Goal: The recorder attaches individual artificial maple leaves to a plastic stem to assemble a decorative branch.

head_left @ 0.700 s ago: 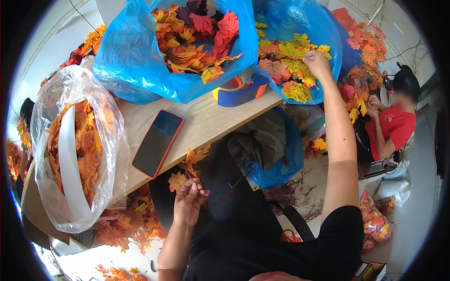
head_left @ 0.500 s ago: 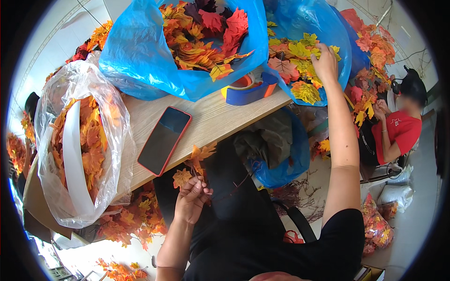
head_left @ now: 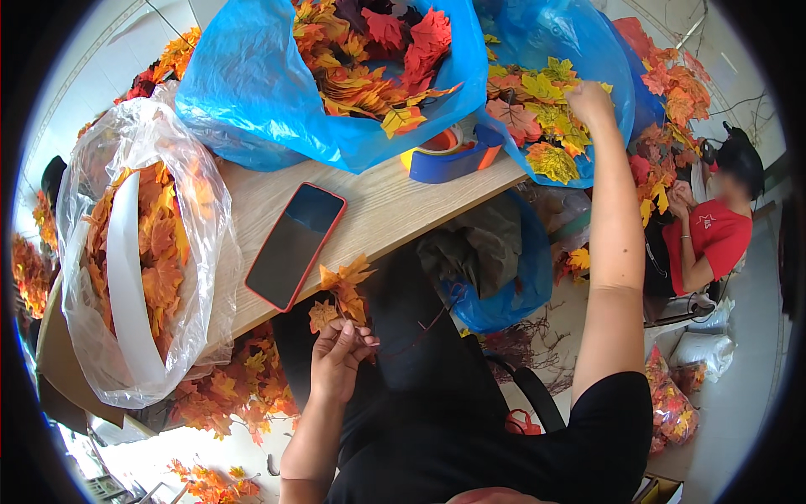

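My left hand (head_left: 340, 349), fingers pinched together, holds a thin branch (head_left: 416, 343) over my lap. Orange artificial maple leaves (head_left: 346, 286) fan out from the branch just above the fingertips, and its bare dark stem trails to the right. At the far right, my stretched-out right hand (head_left: 591, 102) is in an open blue plastic bag (head_left: 579, 42). Its fingers look curled among yellow-green artificial maple leaves (head_left: 546, 113); the fingertips are mostly hidden, so what they grip does not show. A yellow-orange leaf (head_left: 552, 164) lies at that bag's near edge.
On the wooden table (head_left: 378, 206) lie a red-cased phone (head_left: 295, 246) and tape rolls (head_left: 453, 164). Another blue bag (head_left: 243, 92) holds red and orange leaves; a clear bag (head_left: 84, 336) stands left. A person in a red shirt (head_left: 722, 235) sits at right.
My right hand has moved slightly right, its fingers now curled among the leaves. My left hand has shifted a little, with the leafy branch still in it.
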Available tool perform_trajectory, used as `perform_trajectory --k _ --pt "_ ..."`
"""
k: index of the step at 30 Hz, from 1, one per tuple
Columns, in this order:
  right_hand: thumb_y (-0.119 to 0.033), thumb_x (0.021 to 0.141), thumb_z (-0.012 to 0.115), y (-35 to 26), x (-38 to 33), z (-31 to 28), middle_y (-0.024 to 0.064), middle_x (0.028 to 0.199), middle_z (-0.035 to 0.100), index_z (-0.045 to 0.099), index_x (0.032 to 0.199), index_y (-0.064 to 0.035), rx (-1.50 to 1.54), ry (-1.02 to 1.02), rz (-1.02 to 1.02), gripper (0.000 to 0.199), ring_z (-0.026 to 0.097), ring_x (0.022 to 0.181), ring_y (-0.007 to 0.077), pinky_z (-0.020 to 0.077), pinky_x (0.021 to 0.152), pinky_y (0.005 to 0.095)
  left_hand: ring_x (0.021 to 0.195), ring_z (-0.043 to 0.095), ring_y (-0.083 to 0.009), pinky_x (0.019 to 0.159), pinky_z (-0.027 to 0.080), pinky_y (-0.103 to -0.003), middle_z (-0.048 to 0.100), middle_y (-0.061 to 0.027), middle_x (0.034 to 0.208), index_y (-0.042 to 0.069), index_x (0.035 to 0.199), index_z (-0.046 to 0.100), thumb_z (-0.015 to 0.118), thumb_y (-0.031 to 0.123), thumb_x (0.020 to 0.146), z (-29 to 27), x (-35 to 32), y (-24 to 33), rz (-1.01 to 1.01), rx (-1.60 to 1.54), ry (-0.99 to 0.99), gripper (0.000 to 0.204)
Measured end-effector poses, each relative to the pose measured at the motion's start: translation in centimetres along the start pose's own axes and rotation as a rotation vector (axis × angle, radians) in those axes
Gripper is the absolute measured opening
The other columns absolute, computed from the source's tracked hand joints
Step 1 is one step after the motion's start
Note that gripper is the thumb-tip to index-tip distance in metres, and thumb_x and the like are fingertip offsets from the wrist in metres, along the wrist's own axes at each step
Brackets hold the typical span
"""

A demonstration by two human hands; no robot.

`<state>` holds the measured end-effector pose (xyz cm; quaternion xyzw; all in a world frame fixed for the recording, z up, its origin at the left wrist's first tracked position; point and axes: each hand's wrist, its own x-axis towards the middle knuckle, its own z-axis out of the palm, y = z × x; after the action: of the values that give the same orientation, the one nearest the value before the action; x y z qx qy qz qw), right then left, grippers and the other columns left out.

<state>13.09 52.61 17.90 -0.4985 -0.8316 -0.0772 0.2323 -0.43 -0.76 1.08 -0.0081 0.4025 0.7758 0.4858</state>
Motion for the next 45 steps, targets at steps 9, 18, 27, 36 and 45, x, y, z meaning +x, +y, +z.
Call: perform_trajectory --k 9,18,27,36,45 --pt "-0.029 0.090 0.059 -3.5 -5.5 -3.4 0.0117 0.089 0.069 0.066 0.102 -0.0034 0.572 0.426 -0.209 0.029 0.067 0.083 0.0224 0.0514 0.073 0.0339 0.080 0.065 -0.0194 0.076 0.053 -0.033 0.063 -0.0113 0.091 0.003 0.096 0.053 0.054 0.018 0.095 1.6 0.8 -0.7 0.110 0.256 0.001 0.015" --pt "-0.003 0.069 0.075 -17.3 -28.1 -4.4 0.0070 0.076 0.067 0.069 0.082 -0.0054 1.034 -0.455 -0.976 0.014 0.063 0.068 0.0209 0.0505 0.063 0.0325 0.076 0.061 -0.0132 0.074 0.051 -0.029 0.061 -0.0054 0.085 0.005 0.095 0.050 0.051 0.020 0.097 1.6 0.4 -0.9 0.113 0.296 -0.058 0.016" --pt "0.003 0.074 0.069 -19.7 -33.8 -0.7 0.0101 0.082 0.063 0.065 0.087 0.0008 1.114 -0.418 -0.852 0.014 0.060 0.073 0.0259 0.0492 0.062 0.0333 0.077 0.059 -0.0119 0.072 0.049 -0.026 0.059 -0.0047 0.086 0.003 0.099 0.048 0.049 0.018 0.098 1.8 -0.6 -0.4 0.174 0.268 -0.071 0.014" --pt "0.002 0.072 0.068 -19.6 -33.9 -0.8 0.0095 0.081 0.060 0.064 0.089 0.0000 1.050 -0.375 -0.876 0.018 0.059 0.074 0.0255 0.0495 0.065 0.0341 0.070 0.048 -0.0026 0.064 0.039 -0.017 0.053 0.0026 0.080 0.004 0.099 0.049 0.048 0.018 0.099 2.3 -0.8 -0.8 0.194 0.233 -0.054 0.014" --pt "0.000 0.070 0.068 -19.9 -33.8 -0.6 0.0102 0.081 0.060 0.064 0.089 -0.0005 1.031 -0.378 -0.917 0.020 0.059 0.076 0.0268 0.0497 0.066 0.0346 0.081 0.058 -0.0084 0.075 0.049 -0.025 0.058 -0.0035 0.088 0.001 0.100 0.048 0.046 0.018 0.100 1.5 -0.8 -0.3 0.175 0.305 -0.130 0.017"
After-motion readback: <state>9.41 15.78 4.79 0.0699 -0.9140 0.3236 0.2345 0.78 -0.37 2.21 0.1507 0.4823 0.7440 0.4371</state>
